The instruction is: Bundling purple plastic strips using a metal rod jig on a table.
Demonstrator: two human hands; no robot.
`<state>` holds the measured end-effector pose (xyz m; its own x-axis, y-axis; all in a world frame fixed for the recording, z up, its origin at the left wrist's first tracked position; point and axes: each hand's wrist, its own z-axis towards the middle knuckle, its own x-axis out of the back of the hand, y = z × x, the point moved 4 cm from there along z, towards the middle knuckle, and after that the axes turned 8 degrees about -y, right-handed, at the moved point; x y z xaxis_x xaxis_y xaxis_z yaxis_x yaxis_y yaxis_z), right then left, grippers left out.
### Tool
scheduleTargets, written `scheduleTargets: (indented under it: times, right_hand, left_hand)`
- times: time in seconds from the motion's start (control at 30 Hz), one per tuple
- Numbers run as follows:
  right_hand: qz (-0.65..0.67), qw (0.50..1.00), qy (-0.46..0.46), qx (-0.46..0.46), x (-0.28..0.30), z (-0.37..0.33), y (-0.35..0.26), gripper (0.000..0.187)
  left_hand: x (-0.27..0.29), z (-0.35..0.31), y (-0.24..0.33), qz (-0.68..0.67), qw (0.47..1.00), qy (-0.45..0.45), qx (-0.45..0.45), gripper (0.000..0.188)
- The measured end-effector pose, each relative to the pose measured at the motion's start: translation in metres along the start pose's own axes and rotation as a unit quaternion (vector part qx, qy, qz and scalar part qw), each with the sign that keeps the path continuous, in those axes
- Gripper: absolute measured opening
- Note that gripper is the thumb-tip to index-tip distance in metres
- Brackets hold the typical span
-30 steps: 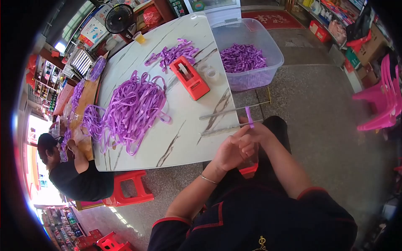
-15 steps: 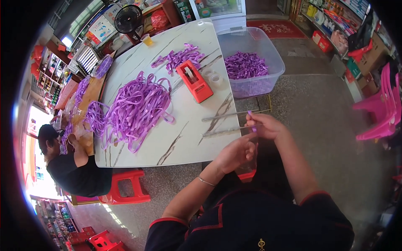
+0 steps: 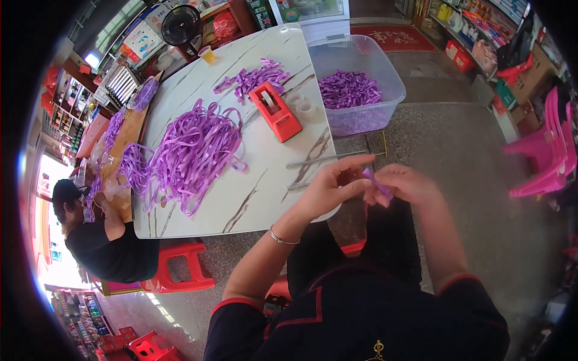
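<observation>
A short piece of purple ribbon [image 3: 378,183] is between my two hands, just off the right edge of the marble-patterned table [image 3: 253,198]. My right hand [image 3: 412,182] pinches it from the right. From the left, my left hand [image 3: 331,188] has its thumb and curled fingers on the ribbon, with the index finger stretched above. Beside my hands, a thin metal rod [image 3: 319,160] reaches past the table edge; a second rod [image 3: 296,188] is partly hidden by my left hand. A large heap of purple ribbon loops [image 3: 195,156] lies on the table.
A red tape dispenser [image 3: 276,114], clear tape rolls [image 3: 304,107], a smaller ribbon pile [image 3: 256,78] and a cup [image 3: 207,55] stand on the table. A clear plastic bin [image 3: 367,120] holds purple pieces. Another person [image 3: 105,240] sits at the left. Pink chairs [image 3: 551,150] are at the right.
My left hand has moved up and right to meet the right hand at the ribbon. The ribbon has come away from the rods, moving slightly right and down.
</observation>
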<state>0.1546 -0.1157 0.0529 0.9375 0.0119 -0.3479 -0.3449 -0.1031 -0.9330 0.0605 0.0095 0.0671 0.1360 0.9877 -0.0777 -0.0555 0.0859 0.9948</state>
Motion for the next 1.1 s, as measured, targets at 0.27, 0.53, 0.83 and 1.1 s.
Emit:
scheduleTargets:
  times: [0.27, 0.53, 0.83, 1.1]
  right_hand:
    - [-0.077, 0.989, 0.117, 0.052, -0.020, 0.007, -0.010, 0.036]
    - [-0.290, 0.933, 0.209, 0.048, -0.041, 0.024, -0.016, 0.023]
    - [-0.219, 0.935, 0.260, 0.100, -0.031, 0.044, 0.018, 0.019]
    - [-0.437, 0.857, 0.212, 0.174, -0.054, 0.063, 0.050, 0.013]
  left_hand:
    - [0.022, -0.016, 0.002, -0.013, 0.998, 0.059, -0.010, 0.020]
    - [0.033, -0.033, -0.002, -0.046, 0.995, 0.093, -0.007, 0.014]
    - [0.154, -0.008, 0.068, 0.129, 0.959, 0.234, -0.091, 0.020]
    - [0.221, -0.032, 0.093, 0.496, 0.818, 0.274, 0.093, 0.026]
